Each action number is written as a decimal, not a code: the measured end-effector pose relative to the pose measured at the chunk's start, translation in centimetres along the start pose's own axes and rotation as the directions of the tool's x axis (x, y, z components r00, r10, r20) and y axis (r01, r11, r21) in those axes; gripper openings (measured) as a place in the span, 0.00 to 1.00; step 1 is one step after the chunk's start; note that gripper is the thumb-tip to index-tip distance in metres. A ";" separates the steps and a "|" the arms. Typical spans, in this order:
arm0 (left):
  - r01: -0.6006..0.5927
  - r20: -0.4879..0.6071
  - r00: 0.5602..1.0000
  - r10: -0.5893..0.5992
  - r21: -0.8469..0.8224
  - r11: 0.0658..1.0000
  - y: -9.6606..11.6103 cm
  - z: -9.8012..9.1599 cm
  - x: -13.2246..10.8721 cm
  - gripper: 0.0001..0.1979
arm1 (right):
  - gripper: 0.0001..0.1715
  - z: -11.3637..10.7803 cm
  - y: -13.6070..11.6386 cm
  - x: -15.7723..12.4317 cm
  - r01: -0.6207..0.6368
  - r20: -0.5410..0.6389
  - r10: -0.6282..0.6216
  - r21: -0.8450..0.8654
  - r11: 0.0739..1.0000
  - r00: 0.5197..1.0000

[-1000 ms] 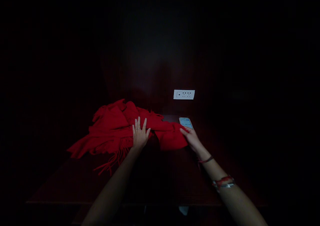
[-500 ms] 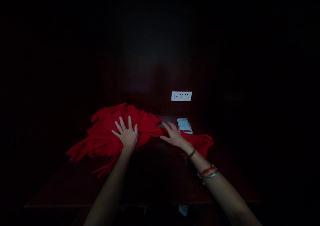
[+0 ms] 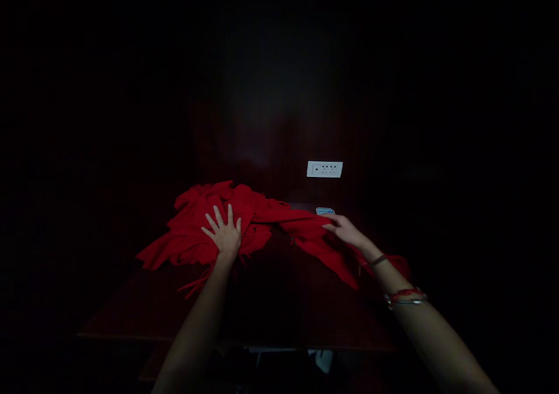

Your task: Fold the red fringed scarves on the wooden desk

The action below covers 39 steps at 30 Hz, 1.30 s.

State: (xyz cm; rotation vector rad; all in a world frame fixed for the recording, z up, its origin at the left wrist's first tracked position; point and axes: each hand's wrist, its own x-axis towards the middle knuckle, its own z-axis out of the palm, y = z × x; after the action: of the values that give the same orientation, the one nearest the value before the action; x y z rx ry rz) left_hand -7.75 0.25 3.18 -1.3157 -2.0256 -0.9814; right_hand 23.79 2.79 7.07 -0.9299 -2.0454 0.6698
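Note:
A red fringed scarf (image 3: 192, 225) lies bunched in a heap on the left of the dark table, with one stretch running out to the right. My left hand (image 3: 226, 237) rests flat on the heap, fingers spread, a ring on one of them. Over on the right, my right hand (image 3: 347, 231) grips the drawn-out stretch of scarf between thumb and fingers. Some cloth hangs below this hand and passes behind its wrist. Bracelets circle the right forearm.
A phone (image 3: 325, 211) with a lit screen lies behind the scarf, partly covered. A white socket panel (image 3: 324, 169) is set in the dark wall at the back. The table's front edge (image 3: 174, 340) runs below my forearms. Around this, the room is very dark.
My right hand has moved right and closed on the scarf, drawing a stretch of it rightward and over part of the phone. My left hand stays spread on the heap. The view has shifted slightly.

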 end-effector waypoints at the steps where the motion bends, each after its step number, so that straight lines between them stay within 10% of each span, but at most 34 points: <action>1: 0.004 -0.004 1.000 -0.004 -0.003 1.000 -0.1 0.0 0.0 0.27 | 0.17 -2.1 0.4 -1.0 -0.058 -0.104 0.069 0.104 0.993 0.992; 7: -0.022 -0.042 0.999 0.023 0.018 1.000 0.3 -0.9 -0.4 0.25 | 0.26 -9.4 3.3 -5.2 -0.248 -0.569 0.418 0.353 0.902 0.708; 14: -0.358 0.125 0.930 0.347 0.081 0.930 2.6 -2.9 -0.1 0.26 | 0.34 -1.2 0.3 -2.1 -0.223 -0.181 0.150 -0.511 0.830 0.972; 18: -0.401 0.318 0.880 0.353 0.099 0.911 0.8 -1.3 -0.9 0.32 | 0.46 5.1 -0.3 -0.8 -0.186 0.060 0.277 -0.604 0.775 0.959; 21: -0.357 0.349 0.891 0.291 0.142 0.923 -1.0 0.5 -1.1 0.32 | 0.34 6.8 0.5 -0.5 -0.148 0.098 0.241 -0.556 0.818 0.965; 25: -0.331 0.325 0.911 0.255 0.203 0.921 -2.0 2.1 0.1 0.28 | 0.23 2.6 0.5 -1.0 0.025 0.135 0.027 -0.370 0.929 0.990; 28: -0.317 0.310 0.920 0.241 0.222 0.922 -2.0 2.4 0.9 0.26 | 0.19 -4.4 -1.3 -2.4 0.020 -0.068 -0.022 -0.030 0.999 0.997; 33: -0.338 0.279 0.917 0.285 0.164 0.927 -2.0 2.2 0.5 0.25 | 0.22 -14.5 -6.1 -5.7 0.107 -0.689 0.018 0.139 0.985 0.725; 36: -0.387 0.215 0.903 0.373 0.026 0.922 -0.7 1.7 -0.4 0.25 | 0.22 -15.3 -8.3 -6.4 0.193 -0.769 -0.094 0.039 0.980 0.632; 39: -0.430 0.184 0.861 0.473 -0.232 0.873 2.7 0.4 -1.6 0.28 | 0.24 -11.6 -9.0 -5.5 0.225 -0.674 -0.173 -0.011 0.974 0.718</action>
State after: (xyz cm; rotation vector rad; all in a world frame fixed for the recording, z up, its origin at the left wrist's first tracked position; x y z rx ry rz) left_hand -4.70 0.41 2.55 -1.9808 -1.6809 -0.8296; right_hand 32.21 -5.25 17.58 -0.7447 -1.4201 0.2221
